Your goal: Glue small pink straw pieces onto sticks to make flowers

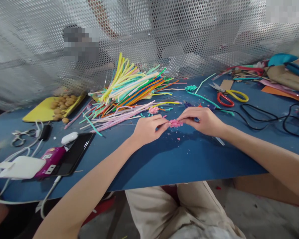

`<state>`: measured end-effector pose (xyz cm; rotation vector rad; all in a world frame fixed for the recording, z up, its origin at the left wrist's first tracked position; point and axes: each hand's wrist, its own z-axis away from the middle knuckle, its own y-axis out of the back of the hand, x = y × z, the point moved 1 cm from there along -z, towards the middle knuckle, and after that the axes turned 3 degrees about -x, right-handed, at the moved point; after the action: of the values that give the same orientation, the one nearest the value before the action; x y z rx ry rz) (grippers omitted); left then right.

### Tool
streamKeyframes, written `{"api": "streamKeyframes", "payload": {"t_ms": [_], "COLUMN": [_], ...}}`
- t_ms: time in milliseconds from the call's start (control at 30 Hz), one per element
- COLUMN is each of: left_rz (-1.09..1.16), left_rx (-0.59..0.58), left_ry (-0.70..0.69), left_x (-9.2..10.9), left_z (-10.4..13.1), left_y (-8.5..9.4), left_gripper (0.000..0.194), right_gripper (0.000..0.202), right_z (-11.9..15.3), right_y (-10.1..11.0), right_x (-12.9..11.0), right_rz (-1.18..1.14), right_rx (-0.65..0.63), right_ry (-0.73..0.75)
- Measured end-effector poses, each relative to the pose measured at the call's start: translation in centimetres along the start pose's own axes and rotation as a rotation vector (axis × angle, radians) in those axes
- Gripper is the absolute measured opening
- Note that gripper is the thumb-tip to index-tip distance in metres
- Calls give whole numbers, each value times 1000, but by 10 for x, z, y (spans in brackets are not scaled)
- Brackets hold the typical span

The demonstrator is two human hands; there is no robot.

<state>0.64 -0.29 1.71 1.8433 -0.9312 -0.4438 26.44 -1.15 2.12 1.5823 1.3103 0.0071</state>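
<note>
Head view: pink piece (pixel 175 123) between both hands' grip (pixel 173 123)

The phone (pixel 76 155) is lying on the table (pixel 144 166), left of the sticks (pixel 134 88); the scissors (pixel 225 94) are resting to their right, before the screen (pixel 164 36).

Black phone (pixel 77 152); white charger (pixel 27 167) (beside purple box (pixel 51 161))

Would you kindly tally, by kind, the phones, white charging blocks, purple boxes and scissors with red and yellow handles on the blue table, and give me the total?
Phone: 1
White charging block: 1
Purple box: 1
Scissors with red and yellow handles: 1
Total: 4
</note>
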Motion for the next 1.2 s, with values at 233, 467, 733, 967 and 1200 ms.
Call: {"api": "streamKeyframes", "payload": {"t_ms": [233, 467, 733, 967, 1200], "left_rz": [-20, -12, 42, -45, -189], "left_rx": [40, 200, 285, 319, 395], "left_ry": [5, 199, 136, 31, -215], "left_x": [3, 1, 5, 5, 2], "left_z": [-1, -4, -1, 4, 14], "left_y": [0, 4, 7, 9, 15], "left_gripper": [40, 34, 31, 35, 39], "right_gripper": [24, 72, 115, 118, 117], "right_z": [-1, 0, 1, 7, 10], "right_y": [-2, -13, -9, -15, -15], "right_x": [-1, 8, -3, -7, -12], "right_rz": [-126, -689, -810, -1160, -1415], "right_rx": [83, 150, -21, -208, -379], "right_ry": [-163, -398, -349, -359, -364]}}
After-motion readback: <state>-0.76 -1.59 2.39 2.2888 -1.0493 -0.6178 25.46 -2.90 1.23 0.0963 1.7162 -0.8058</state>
